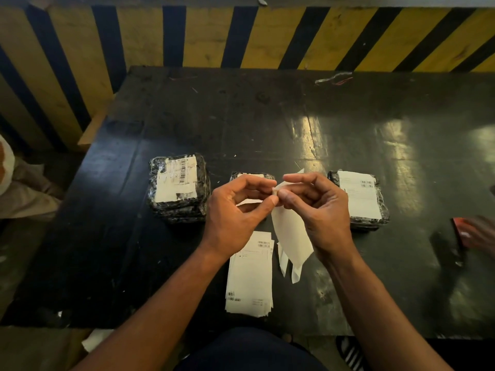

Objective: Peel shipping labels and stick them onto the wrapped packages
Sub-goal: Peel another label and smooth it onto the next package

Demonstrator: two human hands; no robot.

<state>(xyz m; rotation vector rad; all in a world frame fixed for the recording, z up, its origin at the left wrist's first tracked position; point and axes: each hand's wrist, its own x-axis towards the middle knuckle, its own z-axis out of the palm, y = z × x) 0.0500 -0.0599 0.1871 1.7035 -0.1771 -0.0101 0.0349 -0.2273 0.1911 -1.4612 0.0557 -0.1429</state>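
White-labelled black wrapped packages [179, 187] and [360, 198] flank a partly hidden middle package [247, 175], apparently still unlabelled, above which left hand [235, 210] and right hand [320, 210] pinch a white paper label [290, 234], peeling it; a label stack [249, 279] waits below.

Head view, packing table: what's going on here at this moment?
A person is peeling a shipping label, with both the left hand and the right hand pinching its top corner above the black table. A stack of unpeeled labels lies below the hands. The left package and right package already carry labels; the middle package is mostly hidden behind the hands.
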